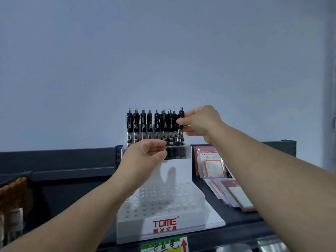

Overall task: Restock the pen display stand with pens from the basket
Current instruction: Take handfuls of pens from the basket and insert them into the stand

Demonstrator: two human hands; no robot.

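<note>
Shelf tag [164, 246], green and yellow with a red arrow, sits closest, on the front lip of the dark shelf [241, 220]. Just behind it is the white stand [164, 223], stepped and drilled with holes. On the lower tiers every visible hole is bare. Only the top tier carries a row of black pens [150, 124], upright and packed closer toward the right.

Right hand [200, 122]: thumb and fingertips pinch one pen [181, 122] at the row's right end. This pen stands higher than its neighbours. Its lower tip appears to be at or in the end hole; which is not clear. The grip is high on the barrel, probably so the lower end is free to find the hole and the knuckles stay clear of the adjacent pens.

Left hand [145, 157]: fingers are curled at the front edge of the top tier, thumb near its clear face. Cannot tell whether it pinches the tier, holds something small, or holds nothing. If it is on the tier, the likely reason is to brace a light stand against the push of insertion.

Basket [12, 188]: woven, at the far left edge, mostly cut off, contents not readable. It is well apart from the stand.

Card packs [211, 160] lean just right of the stand, and more lie flat in front of them.

Judgement: early in the task. One row is filled, with many holes to go.
</note>
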